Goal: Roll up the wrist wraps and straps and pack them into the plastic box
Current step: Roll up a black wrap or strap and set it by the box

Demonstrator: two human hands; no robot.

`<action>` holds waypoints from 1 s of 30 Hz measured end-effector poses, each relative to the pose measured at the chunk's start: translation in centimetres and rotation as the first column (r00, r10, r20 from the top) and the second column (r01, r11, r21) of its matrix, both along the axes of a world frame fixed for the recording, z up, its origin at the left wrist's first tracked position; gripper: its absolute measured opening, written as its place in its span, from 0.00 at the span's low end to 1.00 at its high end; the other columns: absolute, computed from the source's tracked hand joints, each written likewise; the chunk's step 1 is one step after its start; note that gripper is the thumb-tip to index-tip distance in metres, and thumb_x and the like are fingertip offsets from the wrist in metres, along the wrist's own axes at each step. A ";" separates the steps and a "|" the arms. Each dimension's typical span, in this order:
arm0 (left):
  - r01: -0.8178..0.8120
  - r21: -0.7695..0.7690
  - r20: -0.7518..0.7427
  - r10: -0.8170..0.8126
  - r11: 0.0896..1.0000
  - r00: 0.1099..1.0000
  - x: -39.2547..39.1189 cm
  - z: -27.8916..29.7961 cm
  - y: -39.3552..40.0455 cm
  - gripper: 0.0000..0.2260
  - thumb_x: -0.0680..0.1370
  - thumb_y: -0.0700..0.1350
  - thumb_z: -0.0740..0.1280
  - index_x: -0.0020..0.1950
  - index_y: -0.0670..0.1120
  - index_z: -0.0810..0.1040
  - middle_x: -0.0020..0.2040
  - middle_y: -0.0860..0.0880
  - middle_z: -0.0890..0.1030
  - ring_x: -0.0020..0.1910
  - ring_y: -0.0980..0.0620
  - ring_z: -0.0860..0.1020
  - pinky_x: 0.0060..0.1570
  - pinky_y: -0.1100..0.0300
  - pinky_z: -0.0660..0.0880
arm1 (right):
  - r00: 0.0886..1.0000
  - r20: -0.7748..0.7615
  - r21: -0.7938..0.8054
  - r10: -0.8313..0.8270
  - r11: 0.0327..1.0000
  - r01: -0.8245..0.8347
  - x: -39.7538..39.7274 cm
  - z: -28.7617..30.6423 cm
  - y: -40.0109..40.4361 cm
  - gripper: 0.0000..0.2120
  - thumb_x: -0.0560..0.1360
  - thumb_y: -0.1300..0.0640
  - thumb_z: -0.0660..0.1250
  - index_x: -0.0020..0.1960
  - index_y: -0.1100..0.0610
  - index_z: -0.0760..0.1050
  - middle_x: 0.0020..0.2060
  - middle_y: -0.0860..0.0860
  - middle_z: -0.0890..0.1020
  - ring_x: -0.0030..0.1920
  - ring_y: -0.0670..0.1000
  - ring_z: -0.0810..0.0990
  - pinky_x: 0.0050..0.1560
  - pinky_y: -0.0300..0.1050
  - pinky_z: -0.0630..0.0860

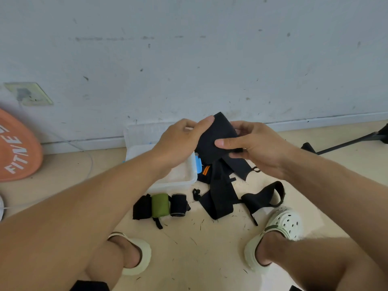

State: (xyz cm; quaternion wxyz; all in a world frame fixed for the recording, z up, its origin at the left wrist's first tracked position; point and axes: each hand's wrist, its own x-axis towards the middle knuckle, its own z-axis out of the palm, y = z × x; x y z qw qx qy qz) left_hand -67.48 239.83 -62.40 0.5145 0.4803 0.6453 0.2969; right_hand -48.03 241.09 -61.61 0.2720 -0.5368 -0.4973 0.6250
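I hold a wide black wrap (212, 141) up in front of me; its long tail hangs down to the floor. My left hand (180, 141) pinches its upper left edge. My right hand (252, 145) grips its right side, thumb across the front. Behind my left hand the clear plastic box (180, 175) stands on the floor, its inside mostly hidden. In front of the box lie three rolled pieces: a black roll (142, 207), a green roll (160, 204) and a black roll with grey edges (178, 204). A loose black strap (264, 195) lies at the right.
An orange weight plate (16, 148) leans on the wall at left, with a wall socket (29, 93) above it. A black stand leg (344, 143) runs along the floor at right. My feet in pale clogs, left (136, 255) and right (277, 229), flank the floor space.
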 end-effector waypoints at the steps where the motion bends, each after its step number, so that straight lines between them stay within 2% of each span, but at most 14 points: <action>1: 0.007 0.046 -0.007 -0.007 0.999 1.000 -0.1 0.3 0.0 0.22 0.77 0.70 0.65 0.59 0.55 0.80 0.55 0.55 0.84 0.54 0.57 0.82 0.57 0.56 0.79 | 0.998 0.055 0.025 0.035 0.999 -0.036 0.1 0.2 0.1 0.24 0.69 0.62 0.80 0.63 0.53 0.80 0.51 0.50 0.88 0.51 0.48 0.87 0.44 0.38 0.80; 3: 0.069 0.067 0.025 -0.071 0.995 0.997 0.0 0.4 -0.1 0.20 0.75 0.68 0.69 0.57 0.55 0.81 0.54 0.54 0.85 0.53 0.56 0.84 0.56 0.57 0.79 | 0.991 0.117 0.093 0.063 0.993 -0.074 0.1 0.4 -0.1 0.26 0.67 0.67 0.80 0.62 0.52 0.81 0.52 0.51 0.87 0.50 0.49 0.88 0.46 0.39 0.82; 5: 0.140 -0.002 0.098 -0.139 0.990 0.985 0.3 0.2 -0.4 0.23 0.72 0.68 0.72 0.59 0.55 0.82 0.55 0.54 0.86 0.54 0.55 0.85 0.59 0.53 0.81 | 0.977 0.208 0.222 0.040 0.971 -0.087 -0.3 0.5 -0.7 0.30 0.65 0.68 0.81 0.62 0.49 0.80 0.51 0.47 0.87 0.46 0.46 0.87 0.45 0.37 0.82; 7: 0.182 -0.114 0.249 -0.149 0.977 0.957 0.5 0.0 -0.6 0.22 0.76 0.66 0.70 0.62 0.53 0.82 0.56 0.52 0.87 0.56 0.53 0.86 0.61 0.50 0.81 | 0.961 0.275 0.343 0.012 0.933 -0.110 -0.8 0.5 -1.1 0.34 0.64 0.68 0.82 0.64 0.46 0.77 0.52 0.44 0.85 0.42 0.42 0.86 0.44 0.36 0.81; 9: 0.177 -0.171 0.384 -0.099 0.969 0.918 0.6 0.4 -0.8 0.19 0.79 0.62 0.68 0.62 0.51 0.83 0.55 0.51 0.87 0.56 0.51 0.86 0.60 0.50 0.82 | 0.960 0.281 0.409 -0.002 0.905 -0.117 -1.0 0.4 -1.4 0.35 0.64 0.67 0.82 0.65 0.44 0.75 0.54 0.43 0.83 0.43 0.41 0.85 0.46 0.36 0.81; 12: 0.087 -0.182 0.481 0.011 0.979 0.877 0.8 0.8 -0.8 0.17 0.79 0.58 0.70 0.62 0.49 0.83 0.55 0.49 0.88 0.56 0.49 0.86 0.59 0.48 0.82 | 0.974 0.225 0.409 -0.021 0.909 -0.075 -1.1 0.4 -1.7 0.36 0.66 0.65 0.82 0.68 0.44 0.74 0.56 0.42 0.83 0.52 0.40 0.84 0.54 0.35 0.81; 17: -0.025 -0.225 0.556 0.150 0.974 0.817 1.3 0.7 -1.2 0.11 0.80 0.53 0.71 0.57 0.48 0.84 0.49 0.49 0.89 0.55 0.49 0.86 0.58 0.47 0.83 | 0.982 0.189 0.370 0.003 0.926 -0.074 -1.6 0.1 -1.8 0.30 0.66 0.63 0.82 0.64 0.48 0.77 0.54 0.44 0.86 0.55 0.43 0.85 0.59 0.42 0.82; 21: -0.050 -0.258 0.600 0.200 0.965 0.775 1.7 1.1 -1.4 0.12 0.79 0.53 0.72 0.58 0.47 0.84 0.52 0.46 0.88 0.55 0.48 0.86 0.55 0.47 0.84 | 0.961 0.276 0.413 -0.020 0.905 -0.100 -1.8 0.4 -1.5 0.32 0.63 0.57 0.86 0.61 0.51 0.75 0.50 0.43 0.84 0.48 0.40 0.84 0.49 0.33 0.80; 24: -0.086 -0.272 0.617 0.243 0.958 0.749 2.1 1.4 -1.5 0.12 0.78 0.52 0.73 0.57 0.46 0.84 0.51 0.46 0.88 0.53 0.48 0.87 0.53 0.47 0.84 | 0.944 0.326 0.421 -0.041 0.901 -0.106 -2.2 0.6 -1.4 0.33 0.61 0.54 0.86 0.58 0.53 0.71 0.47 0.46 0.83 0.43 0.40 0.82 0.42 0.33 0.79; 27: -0.145 -0.284 0.615 0.296 0.948 0.731 2.2 1.7 -1.4 0.10 0.78 0.50 0.73 0.55 0.45 0.83 0.48 0.45 0.87 0.52 0.45 0.87 0.54 0.45 0.84 | 0.940 0.334 0.433 -0.075 0.898 -0.082 -2.3 0.7 -1.3 0.29 0.61 0.53 0.86 0.53 0.55 0.72 0.45 0.52 0.84 0.38 0.45 0.82 0.41 0.40 0.80; 30: -0.199 -0.307 0.618 0.354 0.931 0.702 2.3 2.0 -1.3 0.09 0.77 0.48 0.74 0.54 0.45 0.82 0.49 0.43 0.86 0.53 0.42 0.86 0.55 0.41 0.83 | 0.944 0.304 0.449 -0.127 0.893 -0.025 -2.5 0.5 -1.5 0.29 0.61 0.51 0.86 0.50 0.59 0.72 0.44 0.59 0.84 0.42 0.59 0.83 0.43 0.59 0.83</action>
